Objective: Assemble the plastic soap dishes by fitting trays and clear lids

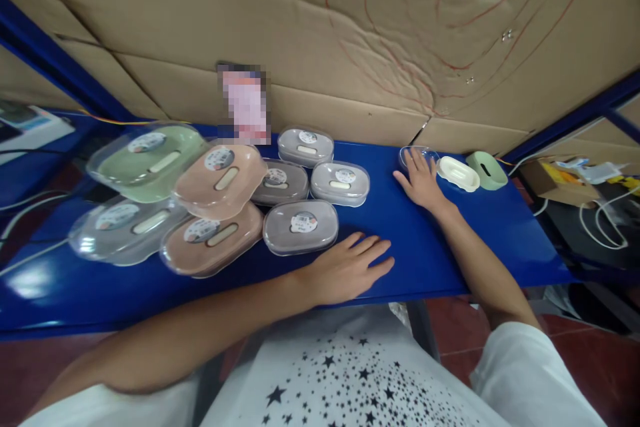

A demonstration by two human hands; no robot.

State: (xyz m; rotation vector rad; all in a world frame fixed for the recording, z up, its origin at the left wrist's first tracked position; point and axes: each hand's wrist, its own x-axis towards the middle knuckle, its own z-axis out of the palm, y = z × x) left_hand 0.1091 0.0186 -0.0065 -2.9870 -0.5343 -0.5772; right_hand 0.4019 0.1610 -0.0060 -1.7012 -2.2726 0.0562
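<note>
My left hand (353, 269) lies flat near the table's front edge with its fingers spread, just right of a grey soap box (301, 228) that has a clear lid and a label. Farther right, my right hand (421, 181) has its fingers stretched over a clear plastic lid (406, 157), partly hiding it; its fingertips seem to touch it. Right beside that hand sit a cream soap tray (457, 173) and a green soap box base (487, 170) with a dark slot. Neither hand grips anything.
Lidded soap boxes stand on the left: a green one (135, 167) and a pink one (220, 183) rest on others. Several grey ones, including one box (341, 185), stand mid-table. Cardboard (300, 27) walls the back. An open carton (563, 183) lies beyond the blue table's (400, 260) right end.
</note>
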